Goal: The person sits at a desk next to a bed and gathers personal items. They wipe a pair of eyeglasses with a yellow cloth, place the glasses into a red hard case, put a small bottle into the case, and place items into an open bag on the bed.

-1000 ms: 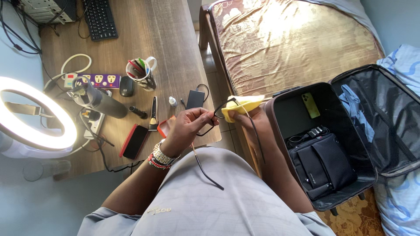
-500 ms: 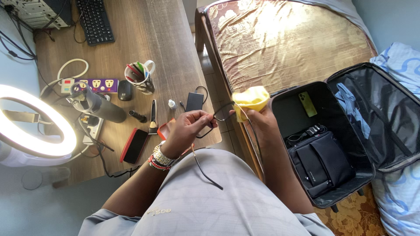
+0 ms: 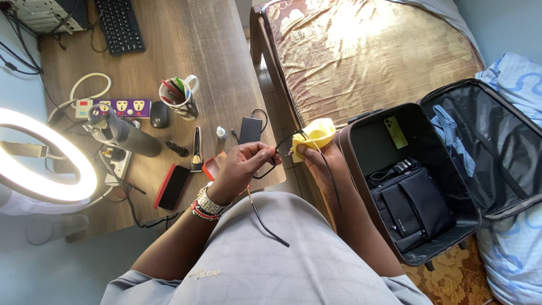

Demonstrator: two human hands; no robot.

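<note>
- Head view, centre of the frame: the left hand [image 3: 240,164] is closed on one lens rim of a pair of black-framed glasses [image 3: 275,157], fingers curled round the frame.
- Just right of it, the right hand [image 3: 316,161] pinches a yellow cloth [image 3: 314,134] against the other lens, thumb on top, the cloth bunched over the fingers.
- The glasses lie between the two hands, their front running left to right across the centre, so each hand has one end (the cloth sits at the right end, touching the lens). Both thin temple arms hang down towards the lower edge, over the grey-clad lap [image 3: 282,254].
- Left half of the frame: a wooden desk [image 3: 214,51] with a lit ring light [image 3: 39,164] at the left edge, a mug of pens [image 3: 180,99], a power strip [image 3: 121,106], a red-cased phone [image 3: 172,185] and a keyboard [image 3: 119,25] at the top.
- Right half: an open black suitcase [image 3: 446,164] holding a black bag [image 3: 415,212], with a gold-covered bed [image 3: 372,51] above it.
</note>
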